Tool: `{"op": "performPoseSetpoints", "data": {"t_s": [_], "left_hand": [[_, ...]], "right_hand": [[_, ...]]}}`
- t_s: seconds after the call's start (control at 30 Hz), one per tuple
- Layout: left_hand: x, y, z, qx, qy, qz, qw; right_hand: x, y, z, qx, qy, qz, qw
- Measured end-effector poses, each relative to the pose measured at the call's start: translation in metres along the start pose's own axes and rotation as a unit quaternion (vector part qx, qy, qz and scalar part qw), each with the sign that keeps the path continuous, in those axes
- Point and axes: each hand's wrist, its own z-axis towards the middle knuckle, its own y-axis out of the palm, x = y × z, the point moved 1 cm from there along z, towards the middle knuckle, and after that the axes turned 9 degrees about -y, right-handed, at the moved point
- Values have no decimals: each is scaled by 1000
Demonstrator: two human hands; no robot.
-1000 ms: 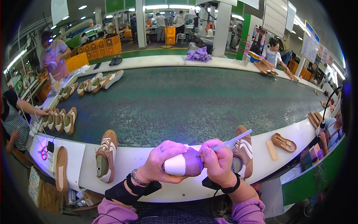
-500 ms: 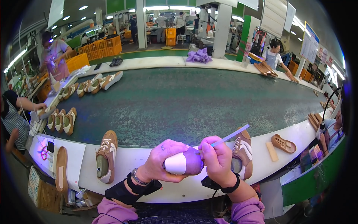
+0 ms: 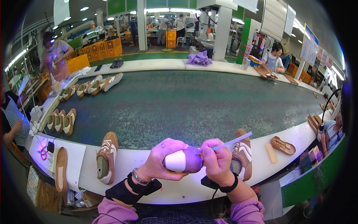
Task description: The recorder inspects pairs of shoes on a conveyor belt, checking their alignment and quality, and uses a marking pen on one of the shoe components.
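Note:
My left hand is wrapped round a shoe, held above the white ledge; a white panel and a brown part lit violet show on it. My right hand pinches a slim, pale blue stick, like a pen refill. Its lower end is at the shoe's right part; whether it touches is hard to tell. A brown and white sneaker stands left of my hands. Another sneaker stands just right of my right hand, partly hidden by it.
A brown sole lies on white paper at left. At right are a tan block and another sole. Beyond the ledge runs a green belt with several sneakers. Co-workers sit along both sides; a purple cloth lies opposite.
The stick's upper end has swung slightly down and right, lying flatter; both hands stay nearly in place. The far-right co-worker's arm has drawn in, and the left co-worker's hand has left the belt's edge.

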Motion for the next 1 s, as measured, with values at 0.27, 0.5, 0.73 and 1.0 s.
{"op": "performPoseSetpoints", "data": {"t_s": [0.27,0.5,0.73,1.0], "left_hand": [[-3,0,0,3,-7,-9,1000],[-3,0,1,7,-8,-6,1000],[-3,-1,4,9,-8,-8,1000],[-5,-1,6,8,-12,-17,1000]], "right_hand": [[2,2,2,13,36,2,999],[2,-1,-1,21,28,-7,999],[3,1,0,29,3,-6,1000],[5,0,2,25,29,-5,999]]}}
